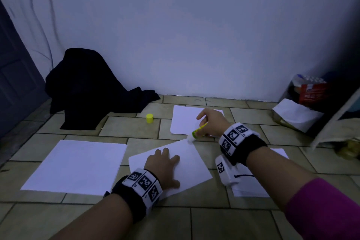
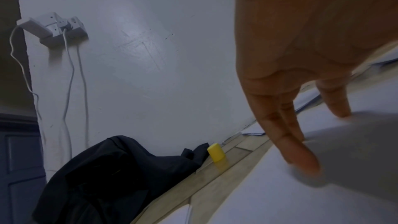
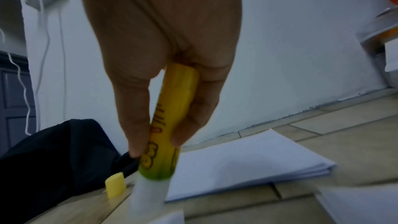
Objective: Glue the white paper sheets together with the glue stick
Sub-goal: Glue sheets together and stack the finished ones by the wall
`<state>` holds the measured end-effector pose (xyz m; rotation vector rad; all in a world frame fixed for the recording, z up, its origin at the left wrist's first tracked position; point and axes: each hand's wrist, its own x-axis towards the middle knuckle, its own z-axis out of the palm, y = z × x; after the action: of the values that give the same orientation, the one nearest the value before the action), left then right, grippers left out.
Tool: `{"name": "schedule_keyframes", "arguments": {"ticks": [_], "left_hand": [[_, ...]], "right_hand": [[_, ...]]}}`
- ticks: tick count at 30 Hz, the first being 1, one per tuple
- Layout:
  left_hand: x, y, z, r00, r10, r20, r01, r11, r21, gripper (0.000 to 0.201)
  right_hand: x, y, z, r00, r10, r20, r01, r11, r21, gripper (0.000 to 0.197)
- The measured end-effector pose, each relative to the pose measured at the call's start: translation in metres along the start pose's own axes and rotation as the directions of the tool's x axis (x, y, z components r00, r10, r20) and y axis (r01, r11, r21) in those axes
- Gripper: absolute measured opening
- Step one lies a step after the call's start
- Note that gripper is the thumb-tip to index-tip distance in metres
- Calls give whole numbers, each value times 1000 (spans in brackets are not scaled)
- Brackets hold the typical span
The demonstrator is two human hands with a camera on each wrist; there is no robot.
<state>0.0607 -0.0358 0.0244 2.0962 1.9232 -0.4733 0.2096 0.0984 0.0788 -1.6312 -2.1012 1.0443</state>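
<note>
My left hand [image 1: 162, 165]: fingers flat, pressing paper sheet [image 1: 191, 163]. My right hand [image 1: 212, 122]: pinching glue stick [image 1: 197, 132], tip at sheet's far corner.

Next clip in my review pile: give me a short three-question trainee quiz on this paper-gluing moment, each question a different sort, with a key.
1. True or false: the yellow plastic cap is on the yellow-green glue stick.
2. Multiple choice: the left hand is A) lifting the sheet, B) lying flat with fingers spread on the tilted white paper sheet, C) holding the cap.
3. Fill in: the right hand puts the stick's white glue tip at the sheet's far ____.

Key: 1 false, the cap stands on the tiled floor near the black cloth; 2 B; 3 corner.
</note>
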Motion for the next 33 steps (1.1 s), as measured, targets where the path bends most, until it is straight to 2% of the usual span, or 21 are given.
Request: {"name": "schedule_keyframes", "arguments": {"ticks": [3, 9, 13, 16, 23, 26, 29, 33], "left_hand": [[0, 4, 1, 1000, -23, 0, 23, 1000, -20, 76], [-1, 3, 5, 999, -38, 10, 39, 999, -21, 78], [0, 0, 6, 999, -34, 12, 34, 999, -18, 79], [1, -1, 5, 999, -34, 11, 34, 999, -12, 79], [3, -6, 2, 1000, -8, 22, 8, 1000, -19, 80], [5, -9, 1, 1000, 7, 26, -7, 1000, -26, 80], [6, -13, 1, 999, 20, 29, -19, 999, -29, 79], [5, -16, -1, 999, 15, 39, -15, 1000, -14, 69]], "right_hand": [[-4, -3, 14, 996, -60, -69, 56, 996, -64, 35], [-5, -18, 33, 997, -83, -11, 77, 960, -270, 27], [-7, -22, 36, 992, -96, 86, 122, 908, -400, 20], [-12, -24, 30, 977, -82, 196, 171, 850, -498, 24], [-41, 0, 19, 932, -34, 362, 254, 772, -582, 22], [-49, 8, 15, 920, -4, 391, 253, 768, -588, 22], [-51, 12, 8, 932, -12, 361, 224, 803, -552, 29], [-48, 17, -2, 987, -80, 139, 128, 915, -383, 39]]}}
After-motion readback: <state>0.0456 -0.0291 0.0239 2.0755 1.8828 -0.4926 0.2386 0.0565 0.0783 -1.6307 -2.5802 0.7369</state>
